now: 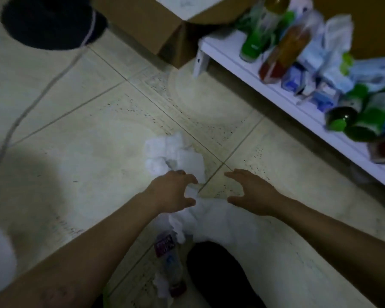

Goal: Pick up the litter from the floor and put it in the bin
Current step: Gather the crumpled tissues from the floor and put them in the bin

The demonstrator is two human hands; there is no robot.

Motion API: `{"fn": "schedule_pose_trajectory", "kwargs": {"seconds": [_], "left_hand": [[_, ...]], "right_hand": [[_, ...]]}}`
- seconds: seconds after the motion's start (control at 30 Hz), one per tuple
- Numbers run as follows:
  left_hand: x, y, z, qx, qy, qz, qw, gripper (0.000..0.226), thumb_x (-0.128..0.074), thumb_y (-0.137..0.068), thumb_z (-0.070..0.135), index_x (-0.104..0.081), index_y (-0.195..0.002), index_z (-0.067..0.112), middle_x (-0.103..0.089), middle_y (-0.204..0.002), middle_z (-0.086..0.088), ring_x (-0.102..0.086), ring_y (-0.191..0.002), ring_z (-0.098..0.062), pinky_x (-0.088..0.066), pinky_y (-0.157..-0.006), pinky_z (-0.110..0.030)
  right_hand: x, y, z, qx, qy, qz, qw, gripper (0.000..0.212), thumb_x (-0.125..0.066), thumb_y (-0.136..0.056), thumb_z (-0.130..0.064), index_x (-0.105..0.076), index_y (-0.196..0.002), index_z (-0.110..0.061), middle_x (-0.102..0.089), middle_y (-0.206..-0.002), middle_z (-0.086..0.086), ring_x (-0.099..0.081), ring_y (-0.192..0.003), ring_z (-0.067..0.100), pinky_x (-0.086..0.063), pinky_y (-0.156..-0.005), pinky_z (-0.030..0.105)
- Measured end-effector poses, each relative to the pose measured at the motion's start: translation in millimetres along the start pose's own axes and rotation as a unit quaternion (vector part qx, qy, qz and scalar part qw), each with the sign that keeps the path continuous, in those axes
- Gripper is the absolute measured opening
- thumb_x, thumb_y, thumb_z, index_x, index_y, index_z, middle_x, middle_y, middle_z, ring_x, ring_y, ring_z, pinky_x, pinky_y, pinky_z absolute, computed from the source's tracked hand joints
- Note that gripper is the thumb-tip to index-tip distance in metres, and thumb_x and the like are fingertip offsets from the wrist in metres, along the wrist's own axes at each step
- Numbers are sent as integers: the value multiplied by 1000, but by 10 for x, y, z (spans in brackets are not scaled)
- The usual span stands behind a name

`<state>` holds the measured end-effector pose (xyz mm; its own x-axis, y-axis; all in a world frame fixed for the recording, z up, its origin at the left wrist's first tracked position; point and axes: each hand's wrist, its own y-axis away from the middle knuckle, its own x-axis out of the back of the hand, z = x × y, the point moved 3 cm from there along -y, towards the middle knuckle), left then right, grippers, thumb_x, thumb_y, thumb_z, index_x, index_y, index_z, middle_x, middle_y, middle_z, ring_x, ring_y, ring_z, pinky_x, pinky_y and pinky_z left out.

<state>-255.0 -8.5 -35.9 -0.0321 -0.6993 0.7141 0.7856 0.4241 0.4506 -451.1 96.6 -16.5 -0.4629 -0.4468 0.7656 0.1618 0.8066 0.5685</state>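
Both hands reach down over the pale tiled floor (pixel 80 165). The left hand (pixel 172 192) has its fingers and thumb curled round the near edge of a crumpled white paper (pixel 176 154), which otherwise lies on the tiles just beyond the knuckles. The right hand (pixel 249 190) is spread and relaxed, thumb held wide, grasping nothing, just beside the left one.

Beneath and between the wrists lies a second rumpled white sheet (pixel 216 218). Nearer the person, a clear plastic bottle with a purple label (pixel 168 256) lies on its side next to a small white paper scrap (pixel 161 285). A black shoe (pixel 220 276) stands just right of the bottle.

A dark round bin (pixel 49 23) sits at the far left, well apart from the litter, with a thin grey cable (pixel 29 107) trailing from it across the tiles. A brown cardboard box (pixel 142 25) stands beside it. Along the right runs a low white shelf (pixel 265 85) crowded with green bottles (pixel 253 43) and blurred packets, close to the right hand.
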Motion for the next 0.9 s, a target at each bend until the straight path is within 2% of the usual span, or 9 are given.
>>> {"fn": "schedule_pose_trajectory", "kwargs": {"seconds": [0.2, 0.33, 0.43, 0.53, 0.6, 0.7, 0.8, 0.83, 0.9], "left_hand": [[-670, -225, 297, -49, -63, -139, 987, 66, -60, -87, 37, -30, -145, 32, -38, -147, -7, -38, -129, -27, -34, -105, -39], [-926, -389, 435, -70, -122, -111, 984, 63, -52, -89, 43, -25, -146, 34, -39, -146, -7, -38, -128, -29, -33, -105, -42], [-1084, -461, 440, -57, -178, -115, 976, 62, -57, -84, 46, -35, -140, 29, -46, -134, -10, -42, -123, -30, -32, -101, -43], [-1142, -472, 373, -51, -196, -52, 978, 29, -53, -86, 31, -57, -113, 20, -57, -114, -8, -52, -109, -28, -36, -93, -40], [-1117, -474, 282, -41, -188, 5, 981, 21, -47, -88, 27, -60, -100, 16, -59, -105, -9, -55, -100, -27, -38, -86, -39], [-1106, -450, 132, -26, -150, -20, 988, 43, -44, -85, 53, -54, -112, 21, -55, -116, -10, -52, -107, -29, -38, -90, -42], [-1151, -427, 88, 10, -163, -81, 983, 72, -39, -69, 79, -49, -123, 32, -48, -126, -11, -46, -114, -32, -32, -96, -48], [-1162, -425, 121, 16, -171, -76, 982, 67, -44, -69, 77, -52, -119, 31, -47, -124, -12, -45, -112, -33, -34, -94, -48], [-1155, -428, 211, 15, -185, -24, 982, 38, -53, -81, 51, -59, -109, 25, -49, -120, -14, -45, -107, -34, -39, -89, -47]], "right_hand": [[-791, 227, 562, -89, -82, -47, 992, 62, -63, -87, -32, -40, -143, -19, -44, -147, 5, -44, -129, 22, -35, -108, 31], [-1124, 198, 638, -114, -80, -20, 990, 63, -56, -87, -37, -35, -145, -22, -42, -148, 6, -44, -129, 24, -40, -107, 38], [-1284, 165, 648, -151, -30, 9, 988, 70, -61, -84, -37, -29, -146, -24, -34, -146, 10, -38, -129, 29, -44, -100, 42], [-1321, 126, 642, -156, 12, 49, 987, 40, -54, -90, -24, -45, -129, -19, -49, -124, 11, -53, -107, 26, -50, -78, 34], [-1299, 103, 666, -140, 14, 58, 988, 19, -47, -93, -20, -54, -110, -15, -58, -108, 9, -57, -89, 24, -42, -66, 29], [-1210, 95, 707, -123, -85, 80, 986, 15, -48, -90, -13, -63, -87, -11, -63, -84, 7, -53, -70, 19, -36, -59, 26], [-1117, 96, 686, -98, -151, 109, 978, 26, -49, -88, -9, -70, -73, -5, -68, -69, 9, -58, -60, 20, -42, -57, 27], [-1101, 95, 674, -92, -155, 107, 978, 27, -49, -89, -9, -73, -76, -5, -71, -71, 10, -62, -63, 22, -47, -59, 28], [-1076, 102, 656, -88, -155, 100, 979, 28, -48, -90, -11, -75, -82, -7, -73, -75, 9, -66, -68, 22, -48, -62, 26]]}}
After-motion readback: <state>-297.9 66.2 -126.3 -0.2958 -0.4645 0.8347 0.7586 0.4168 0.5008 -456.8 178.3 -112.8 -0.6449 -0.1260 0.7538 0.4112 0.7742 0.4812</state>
